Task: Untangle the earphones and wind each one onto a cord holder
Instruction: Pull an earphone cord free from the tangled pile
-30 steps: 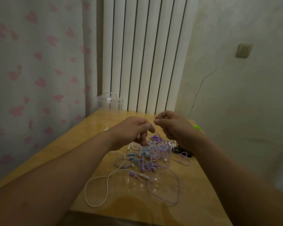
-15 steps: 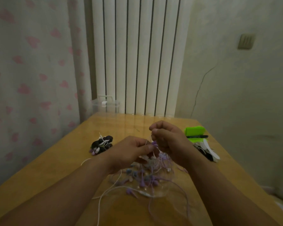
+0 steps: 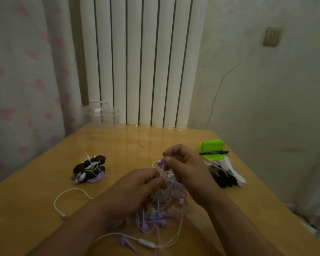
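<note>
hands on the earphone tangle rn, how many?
2. Left hand pinches cords at the top of the earphone tangle; right hand pinches a strand just above it, by a purple earbud.

The wooden tabletop (image 3: 129, 141) carries tangled earphones (image 3: 155, 217) by its front edge, wound earphones (image 3: 90, 169) leftward, and cord holders (image 3: 227, 174) along its right edge.

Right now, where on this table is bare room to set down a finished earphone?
Bare: the far strip of table between the clear box and the green block; also the near right corner, past the cord holders. Crowded: the middle, where left hand and right hand grip the earphone tangle.
</note>
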